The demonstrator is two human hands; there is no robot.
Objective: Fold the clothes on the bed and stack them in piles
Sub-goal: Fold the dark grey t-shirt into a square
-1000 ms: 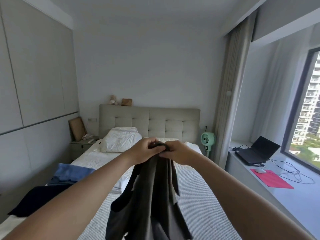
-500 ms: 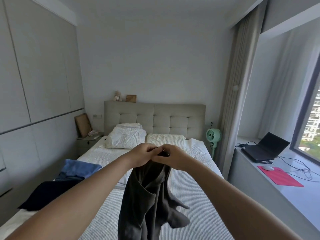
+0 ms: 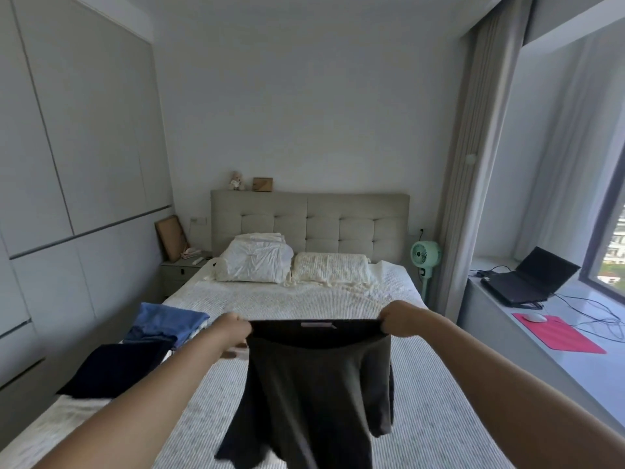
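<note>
While held taut: dark olive garment [image 3: 314, 394], hanging.

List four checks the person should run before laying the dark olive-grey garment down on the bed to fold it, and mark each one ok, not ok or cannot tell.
1. Both hands grip the top edge: left hand and right hand each pinch a corner of the dark olive-grey garment: ok.
2. Top edge pulled flat and level between the hands: ok.
3. Lower part hanging smooth: the hem bunches and one side flares out: not ok.
4. Free space on the white striped bedcover under the garment: ok.
5. Existing piles out of the way: the folded blue pile and the dark navy cloth lie off to the left: ok.
</note>
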